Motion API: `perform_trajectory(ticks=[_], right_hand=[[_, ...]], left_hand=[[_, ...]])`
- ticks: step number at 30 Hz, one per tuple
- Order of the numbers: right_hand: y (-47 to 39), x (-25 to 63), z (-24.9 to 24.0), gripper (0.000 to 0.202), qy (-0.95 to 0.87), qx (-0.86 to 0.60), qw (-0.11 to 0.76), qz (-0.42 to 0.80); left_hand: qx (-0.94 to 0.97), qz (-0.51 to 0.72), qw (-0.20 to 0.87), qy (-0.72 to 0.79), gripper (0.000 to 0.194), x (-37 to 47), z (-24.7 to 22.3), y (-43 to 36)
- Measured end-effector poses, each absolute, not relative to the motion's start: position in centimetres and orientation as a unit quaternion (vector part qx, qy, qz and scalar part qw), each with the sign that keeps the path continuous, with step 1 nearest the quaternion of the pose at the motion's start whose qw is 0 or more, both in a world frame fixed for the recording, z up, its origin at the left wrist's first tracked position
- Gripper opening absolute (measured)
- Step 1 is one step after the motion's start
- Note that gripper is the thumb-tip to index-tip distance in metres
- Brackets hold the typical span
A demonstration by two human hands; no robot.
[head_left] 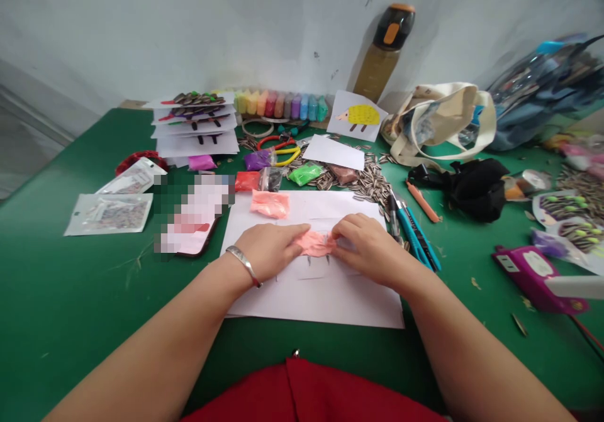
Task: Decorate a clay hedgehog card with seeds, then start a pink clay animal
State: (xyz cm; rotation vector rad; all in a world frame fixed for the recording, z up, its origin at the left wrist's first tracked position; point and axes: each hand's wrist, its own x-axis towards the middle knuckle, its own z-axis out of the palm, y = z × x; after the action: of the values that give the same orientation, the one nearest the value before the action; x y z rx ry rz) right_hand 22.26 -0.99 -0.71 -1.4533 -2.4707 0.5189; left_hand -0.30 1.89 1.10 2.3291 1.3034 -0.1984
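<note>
A flattened piece of salmon-pink modelling clay [315, 243] lies on white paper [302, 299] in front of me, over a drawing with short dark strokes below it. My left hand [268, 249], with a silver bracelet at the wrist, grips the clay's left edge between its fingers. At the right edge, the bent fingers of my right hand [370, 246] pinch the same clay; their tips are partly hidden. Just beyond the hands rests a clear packet of salmon-pink clay [270, 204] on the sheet.
Sunflower seeds [372, 180] are spread behind the paper, with scissors [285, 151] and a green clay packet [306, 172]. Utility knives [418, 236] lie on the right, near a purple glue gun [538, 277]. A phone [195, 221] is on the left. A bottle [384, 54] stands at the wall.
</note>
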Motion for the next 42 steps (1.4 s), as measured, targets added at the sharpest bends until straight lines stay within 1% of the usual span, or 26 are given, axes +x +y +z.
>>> perform_trajectory(ticks=[4, 8, 15, 20, 23, 28, 33, 35, 37, 40, 42], right_hand=[[-0.8, 22.5, -0.6, 0.009, -0.834, -0.496, 0.128, 0.204], [-0.5, 22.3, -0.4, 0.015, -0.804, -0.523, 0.145, 0.241], [-0.5, 21.0, -1.0, 0.011, -0.793, -0.568, 0.125, 0.180], [-0.4, 20.9, -1.0, 0.013, -0.796, -0.565, 0.104, 0.190], [-0.3, 21.2, -0.8, 0.014, -0.795, -0.562, 0.112, 0.196], [-0.1, 21.6, -0.8, 0.017, -0.772, -0.566, 0.146, 0.249], [-0.1, 21.0, -1.1, 0.012, -0.782, -0.581, 0.131, 0.183], [-0.1, 20.9, -1.1, 0.012, -0.783, -0.581, 0.132, 0.180], [-0.1, 21.1, -1.1, 0.012, -0.774, -0.577, 0.146, 0.214], [-0.1, 21.9, -1.1, 0.013, -0.738, -0.576, 0.191, 0.296], [-0.2, 22.2, -1.1, 0.012, -0.724, -0.575, 0.208, 0.319]], left_hand=[[0.846, -0.073, 0.228, 0.476, 0.046, -0.3, 1.0, 1.9], [0.844, -0.076, 0.234, 0.476, 0.047, -0.3, 0.8, 1.9], [0.843, -0.080, 0.230, 0.480, 0.046, -0.2, 0.9, 2.0], [0.843, -0.080, 0.231, 0.479, 0.046, -0.2, 1.0, 1.9], [0.844, -0.080, 0.231, 0.478, 0.047, -0.2, 1.0, 1.9], [0.842, -0.076, 0.236, 0.479, 0.047, -0.4, 0.9, 1.9], [0.845, -0.085, 0.232, 0.475, 0.048, -0.3, 1.0, 1.9], [0.845, -0.084, 0.231, 0.475, 0.048, -0.3, 1.1, 1.9], [0.846, -0.080, 0.231, 0.473, 0.047, -0.3, 1.2, 1.9], [0.847, -0.075, 0.230, 0.473, 0.047, -0.3, 1.2, 1.8], [0.847, -0.072, 0.229, 0.475, 0.047, -0.3, 1.1, 1.8]])
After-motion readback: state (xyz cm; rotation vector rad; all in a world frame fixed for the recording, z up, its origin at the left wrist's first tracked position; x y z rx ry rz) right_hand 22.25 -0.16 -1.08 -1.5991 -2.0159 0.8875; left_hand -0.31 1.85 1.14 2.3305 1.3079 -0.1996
